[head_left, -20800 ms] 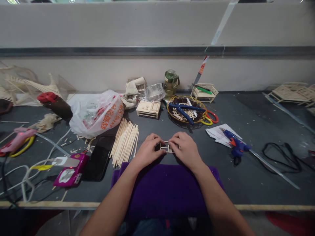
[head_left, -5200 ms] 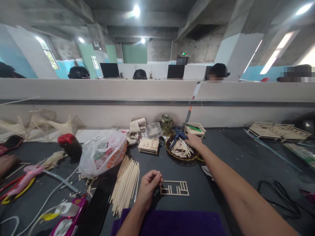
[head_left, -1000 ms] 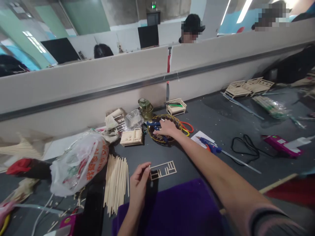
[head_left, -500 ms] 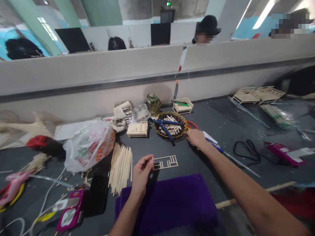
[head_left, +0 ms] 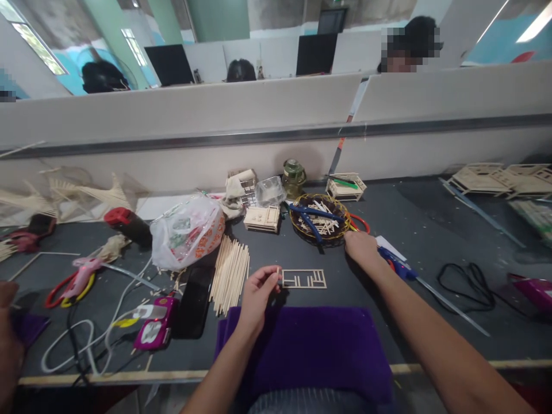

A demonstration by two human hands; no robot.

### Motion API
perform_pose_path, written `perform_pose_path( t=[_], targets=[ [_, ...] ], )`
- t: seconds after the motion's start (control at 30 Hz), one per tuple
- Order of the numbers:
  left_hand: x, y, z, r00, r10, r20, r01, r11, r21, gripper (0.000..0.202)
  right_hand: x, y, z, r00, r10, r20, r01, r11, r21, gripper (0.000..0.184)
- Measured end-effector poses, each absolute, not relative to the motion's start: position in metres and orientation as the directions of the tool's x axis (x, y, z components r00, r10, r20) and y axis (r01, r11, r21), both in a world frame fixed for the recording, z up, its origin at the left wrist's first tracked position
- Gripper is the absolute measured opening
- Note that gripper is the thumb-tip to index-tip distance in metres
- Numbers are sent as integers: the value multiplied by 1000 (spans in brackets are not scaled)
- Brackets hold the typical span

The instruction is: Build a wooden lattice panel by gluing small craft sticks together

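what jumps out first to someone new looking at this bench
The left hand pinches the end of a small wooden frame lying mid-bench, just beyond the purple cloth. The right hand rests by the blue glue gun further right; loose sticks lie left of the frame.

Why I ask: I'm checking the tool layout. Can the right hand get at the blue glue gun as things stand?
Probably yes. The right hand is right beside the blue glue gun, which rests uncovered on the table by its wrist. Nothing stands between them.
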State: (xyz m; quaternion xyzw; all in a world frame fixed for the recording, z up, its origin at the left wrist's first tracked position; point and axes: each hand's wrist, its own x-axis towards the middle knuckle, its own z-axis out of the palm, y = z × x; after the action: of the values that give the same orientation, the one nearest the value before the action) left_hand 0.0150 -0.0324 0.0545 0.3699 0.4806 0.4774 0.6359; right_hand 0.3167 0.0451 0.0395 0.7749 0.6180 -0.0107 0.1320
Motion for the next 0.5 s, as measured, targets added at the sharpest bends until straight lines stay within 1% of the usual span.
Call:
perform_pose_path(
  t=[0.17,0.23,0.3,0.33,0.37,0.43,0.5],
  targets=[
    [12,-35,54,84,957,-278,-287,291,913,30,316,40,48,262,953,-152,956,-235,177,25],
    [11,-35,53,85,954,-289,-298,301,906,32,318,32,59,285,950,-126,950,-262,173,27],
    [10,-35,51,80,950,-302,-309,311,899,33,322,19,71,298,949,-107,949,-281,144,31],
    [10,-35,50,76,949,-307,-313,315,896,34,323,12,78,290,951,-109,954,-279,109,32],
    [11,-34,49,75,948,-310,-315,318,894,35,326,3,83,270,956,-119,963,-266,47,32],
    [12,-34,48,75,947,-313,-310,320,895,36,332,-16,91,197,969,-150,975,-209,-68,32],
    [13,-34,47,79,948,-309,-298,319,900,36,342,-38,93,122,975,-183,978,-149,-143,30]
  ],
)
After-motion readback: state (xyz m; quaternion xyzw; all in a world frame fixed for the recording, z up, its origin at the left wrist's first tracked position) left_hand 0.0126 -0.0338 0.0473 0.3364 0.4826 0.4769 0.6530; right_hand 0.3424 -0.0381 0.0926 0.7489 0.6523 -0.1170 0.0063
